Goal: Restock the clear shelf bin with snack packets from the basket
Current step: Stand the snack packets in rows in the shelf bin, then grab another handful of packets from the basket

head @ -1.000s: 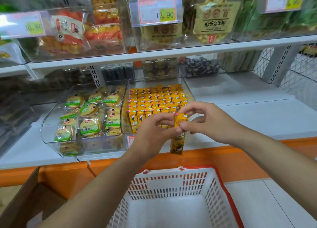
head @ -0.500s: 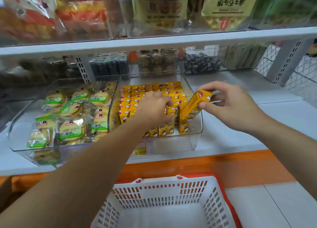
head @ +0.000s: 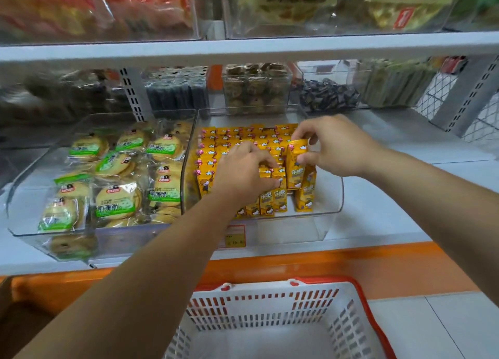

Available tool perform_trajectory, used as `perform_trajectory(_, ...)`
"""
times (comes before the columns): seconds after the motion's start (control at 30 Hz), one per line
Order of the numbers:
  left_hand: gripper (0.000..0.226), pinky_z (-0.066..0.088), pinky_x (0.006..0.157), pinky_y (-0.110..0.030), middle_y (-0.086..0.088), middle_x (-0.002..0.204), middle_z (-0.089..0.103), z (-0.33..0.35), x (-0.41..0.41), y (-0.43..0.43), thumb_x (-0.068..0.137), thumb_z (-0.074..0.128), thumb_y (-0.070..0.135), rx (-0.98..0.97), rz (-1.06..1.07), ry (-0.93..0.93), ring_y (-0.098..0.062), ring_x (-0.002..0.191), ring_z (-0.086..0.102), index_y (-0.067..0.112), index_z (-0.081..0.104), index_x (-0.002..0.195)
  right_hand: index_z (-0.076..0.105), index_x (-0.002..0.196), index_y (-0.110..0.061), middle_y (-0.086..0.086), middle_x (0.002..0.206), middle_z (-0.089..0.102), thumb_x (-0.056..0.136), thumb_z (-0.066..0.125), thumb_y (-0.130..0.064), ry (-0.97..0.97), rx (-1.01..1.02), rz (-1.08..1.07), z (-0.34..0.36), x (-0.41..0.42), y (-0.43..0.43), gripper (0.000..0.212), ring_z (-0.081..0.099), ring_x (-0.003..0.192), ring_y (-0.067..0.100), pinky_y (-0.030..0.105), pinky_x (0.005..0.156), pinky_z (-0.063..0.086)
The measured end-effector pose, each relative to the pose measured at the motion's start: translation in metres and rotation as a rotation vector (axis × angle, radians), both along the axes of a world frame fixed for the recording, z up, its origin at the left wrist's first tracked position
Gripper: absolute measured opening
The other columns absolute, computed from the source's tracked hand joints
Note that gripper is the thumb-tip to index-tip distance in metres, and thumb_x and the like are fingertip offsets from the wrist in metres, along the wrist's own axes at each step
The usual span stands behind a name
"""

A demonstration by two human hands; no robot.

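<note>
A clear shelf bin [head: 333, 196] holds several rows of upright yellow snack packets [head: 224, 142]. My right hand [head: 337, 146] pinches one yellow packet [head: 295, 166] by its top, holding it upright at the right end of the front rows. My left hand [head: 243, 175] lies over the front packets, its fingertips on the tops of the packets next to the held one. The white basket with a red rim [head: 270, 321] stands below, and the part I see holds nothing.
A second clear bin [head: 35, 169] with green-labelled biscuit packs sits to the left. An upper shelf edge [head: 243, 49] runs overhead with more bins above. Jars and dark packets stand behind. Bare white shelf [head: 405, 196] lies to the right. An orange ledge [head: 324, 264] fronts the shelf.
My right hand has brought the tilted packet down and stood it upright in the bin's front right. My left hand has shifted slightly right onto the front packets. The camera moved closer.
</note>
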State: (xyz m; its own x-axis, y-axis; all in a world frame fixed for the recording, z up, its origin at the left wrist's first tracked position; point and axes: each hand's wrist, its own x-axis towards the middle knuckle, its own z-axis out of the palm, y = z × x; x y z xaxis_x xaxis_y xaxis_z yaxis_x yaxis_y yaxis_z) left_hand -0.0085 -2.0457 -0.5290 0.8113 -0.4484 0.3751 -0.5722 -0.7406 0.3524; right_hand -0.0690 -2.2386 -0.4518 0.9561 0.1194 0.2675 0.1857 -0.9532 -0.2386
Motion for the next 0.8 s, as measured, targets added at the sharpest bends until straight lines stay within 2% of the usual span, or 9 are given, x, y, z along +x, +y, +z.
perform_trajectory(0.07,0.032,0.029,0.087,-0.034,0.012,0.114,0.054,-0.001,-0.001,0.000,0.076,0.080,0.056,-0.007,0.001,-0.003,-0.015,0.114,0.050,0.044,0.069,0.104,0.066,0.105,-0.035,-0.010,0.093,0.061,0.076,0.081,-0.043,0.018,-0.127,-0.019,-0.003,0.002,0.005,0.034,0.060,0.101,0.022,0.038,0.088,0.047)
perform_trajectory(0.13,0.033,0.032,0.090,-0.037,0.011,0.115,0.054,-0.001,-0.002,-0.001,0.077,0.079,0.057,0.002,0.009,-0.004,-0.016,0.115,0.050,0.043,0.069,0.105,0.065,0.106,-0.037,-0.009,0.098,0.066,0.078,0.076,-0.048,0.024,-0.314,-0.061,-0.009,0.005,0.013,0.032,0.061,0.106,0.023,0.039,0.091,0.039)
perform_trajectory(0.2,0.033,0.035,0.093,-0.039,0.010,0.116,0.055,-0.001,-0.002,-0.001,0.077,0.079,0.058,0.009,0.014,-0.001,-0.016,0.115,0.050,0.044,0.069,0.105,0.066,0.105,-0.038,-0.010,0.093,0.063,0.080,0.074,-0.046,0.041,-0.417,-0.097,-0.014,0.009,0.022,0.028,0.060,0.105,0.022,0.041,0.091,0.032)
perform_trajectory(0.3,0.033,0.036,0.095,-0.040,0.009,0.118,0.055,0.000,-0.002,-0.003,0.078,0.078,0.059,0.020,0.021,-0.006,-0.017,0.116,0.050,0.043,0.069,0.105,0.067,0.095,-0.036,-0.011,0.088,0.062,0.080,0.074,-0.040,0.056,-0.474,-0.117,-0.019,0.011,0.025,0.018,0.058,0.095,0.019,0.042,0.086,0.026)
perform_trajectory(0.43,0.035,0.037,0.099,-0.041,0.007,0.120,0.055,0.007,-0.007,-0.006,0.079,0.076,0.059,0.079,0.035,0.023,-0.018,0.119,0.049,0.042,0.066,0.109,0.066,0.100,-0.036,-0.010,0.089,0.061,0.080,0.071,-0.047,0.088,-0.486,-0.116,-0.018,0.008,0.024,0.023,0.057,0.095,0.018,0.041,0.084,0.025)
perform_trajectory(0.57,0.044,0.044,0.104,-0.043,0.002,0.132,0.056,0.031,-0.021,-0.003,0.084,0.075,0.055,0.142,0.006,0.094,-0.022,0.128,0.048,0.037,0.063,0.122,0.066,0.114,-0.037,-0.004,0.113,0.061,0.081,0.068,-0.049,0.052,-0.335,-0.130,-0.009,-0.010,0.022,0.035,0.056,0.112,0.023,0.040,0.096,0.035)
perform_trajectory(0.63,0.040,0.046,0.101,-0.039,0.004,0.132,0.057,0.046,-0.036,0.006,0.087,0.072,0.051,0.043,-0.011,0.100,-0.018,0.126,0.050,0.035,0.063,0.123,0.068,0.112,-0.034,-0.004,0.111,0.062,0.081,0.070,-0.045,-0.056,-0.210,-0.135,-0.005,-0.030,0.021,0.033,0.058,0.109,0.023,0.037,0.090,0.042)
perform_trajectory(0.73,0.016,0.050,0.082,-0.030,0.016,0.108,0.059,0.058,-0.075,0.031,0.091,0.068,0.045,-0.032,-0.114,0.070,-0.004,0.098,0.056,0.037,0.064,0.104,0.070,0.098,-0.031,-0.010,0.094,0.058,0.079,0.075,-0.039,-0.108,0.010,-0.070,-0.007,-0.069,0.023,0.022,0.059,0.093,0.017,0.031,0.072,0.045)
perform_trajectory(0.8,0.005,0.050,0.069,-0.021,0.022,0.091,0.061,0.055,-0.105,0.051,0.091,0.068,0.041,-0.005,-0.194,0.157,0.001,0.083,0.059,0.037,0.064,0.093,0.069,0.091,-0.030,-0.009,0.094,0.062,0.077,0.078,-0.034,-0.051,0.138,-0.001,-0.013,-0.094,0.028,0.017,0.059,0.087,0.013,0.034,0.075,0.050)
